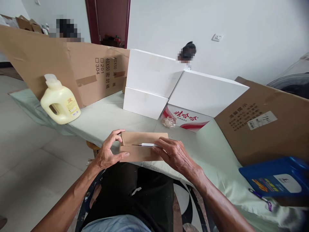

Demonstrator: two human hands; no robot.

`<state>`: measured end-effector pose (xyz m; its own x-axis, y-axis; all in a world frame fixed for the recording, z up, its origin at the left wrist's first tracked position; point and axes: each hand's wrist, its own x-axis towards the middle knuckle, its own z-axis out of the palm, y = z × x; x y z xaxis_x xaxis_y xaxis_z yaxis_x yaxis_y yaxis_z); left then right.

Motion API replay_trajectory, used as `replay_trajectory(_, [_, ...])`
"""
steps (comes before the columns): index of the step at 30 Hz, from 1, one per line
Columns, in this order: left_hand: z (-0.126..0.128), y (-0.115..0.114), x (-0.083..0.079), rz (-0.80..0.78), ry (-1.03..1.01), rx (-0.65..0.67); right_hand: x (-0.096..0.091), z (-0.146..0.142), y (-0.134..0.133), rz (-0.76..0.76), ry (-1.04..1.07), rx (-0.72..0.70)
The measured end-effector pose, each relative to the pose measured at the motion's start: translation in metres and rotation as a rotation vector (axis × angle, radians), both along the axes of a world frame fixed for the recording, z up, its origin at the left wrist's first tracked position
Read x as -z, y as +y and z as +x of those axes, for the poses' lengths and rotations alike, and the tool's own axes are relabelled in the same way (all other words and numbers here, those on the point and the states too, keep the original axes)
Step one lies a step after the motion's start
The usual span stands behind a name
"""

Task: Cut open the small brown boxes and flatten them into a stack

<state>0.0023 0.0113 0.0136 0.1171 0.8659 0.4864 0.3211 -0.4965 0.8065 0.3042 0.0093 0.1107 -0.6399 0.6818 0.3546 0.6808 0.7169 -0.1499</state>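
Note:
A small, long brown cardboard box [142,155] lies at the table's near edge, in front of my lap. My left hand [108,151] grips its left end, with the thumb on the near side and the fingers at the far corner. In my right hand [172,151] is a slim white-handled tool [147,145] with a thin metal tip, too fine to name exactly. The tool lies along the seam between the box's two top flaps, its tip pointing left. My right fingers also rest over the box's right end.
A pale yellow jug [61,104] stands left, before a large cardboard panel [94,71]. White boxes [154,74] and crumpled clear plastic [169,121] are ahead. On the right are a blue jug [272,178], a purple-handled item [262,197] and another cardboard panel [260,119]. Two people are beyond.

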Motion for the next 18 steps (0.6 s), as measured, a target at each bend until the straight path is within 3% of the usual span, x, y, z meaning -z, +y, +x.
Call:
replay_trajectory(7, [-0.011, -0.001, 0.009, -0.033, 0.035, 0.168, 0.003, 0.001, 0.015, 0.01, -0.059, -0.014])
replay_trajectory(18, [-0.01, -0.005, 0.006, -0.008, 0.128, 0.138, -0.007, 0.005, 0.017, 0.016, -0.129, -0.044])
